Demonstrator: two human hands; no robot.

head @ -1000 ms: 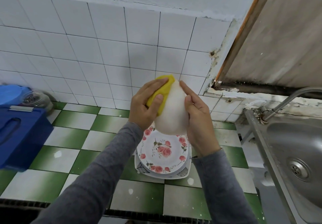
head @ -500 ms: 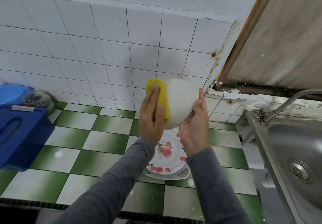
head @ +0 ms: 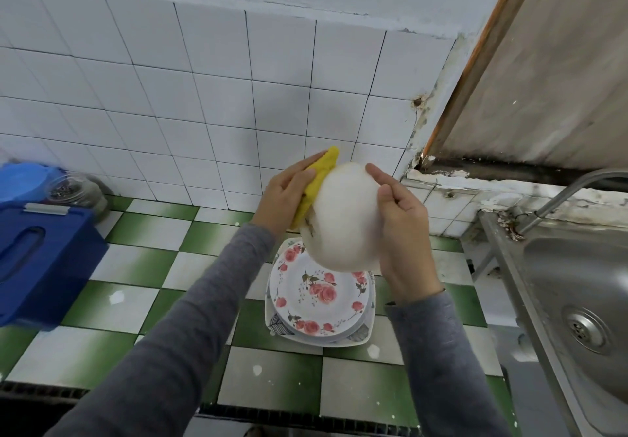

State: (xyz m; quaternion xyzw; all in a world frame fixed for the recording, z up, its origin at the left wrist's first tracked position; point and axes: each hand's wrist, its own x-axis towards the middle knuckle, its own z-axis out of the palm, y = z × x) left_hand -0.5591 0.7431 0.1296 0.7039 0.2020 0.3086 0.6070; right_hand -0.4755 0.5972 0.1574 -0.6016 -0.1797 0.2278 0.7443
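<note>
The person holds a white bowl (head: 343,215) up in the air in the middle of the view, its rounded underside turned toward the camera and slightly blurred. The right hand (head: 404,236) grasps it from the 3 o'clock side, with the thumb laid across the back and the fingers curled round the edge. The left hand (head: 285,195) is at the bowl's 9 o'clock side. Its fingers lie fairly straight and flat, pressing a yellow sponge (head: 317,181) against the bowl's rim rather than clenching it. The sponge runs from about 11 o'clock to 8 o'clock along that rim, sandwiched between palm and bowl.

Directly beneath the bowl, at its 6 o'clock, a stack of rose-patterned plates (head: 319,300) stands on a square plate (head: 360,334), which rests on the green-and-white checkered surface (head: 142,263). The bowl hangs clear above the stack.

At 9 o'clock in the view a blue box (head: 44,253) sits on the surface, with a glass jar (head: 73,191) just behind it against the white wall tiles (head: 204,96). At 3 to 4 o'clock is a steel sink (head: 577,283), and its tap (head: 577,188) rises at the sink's back corner.
</note>
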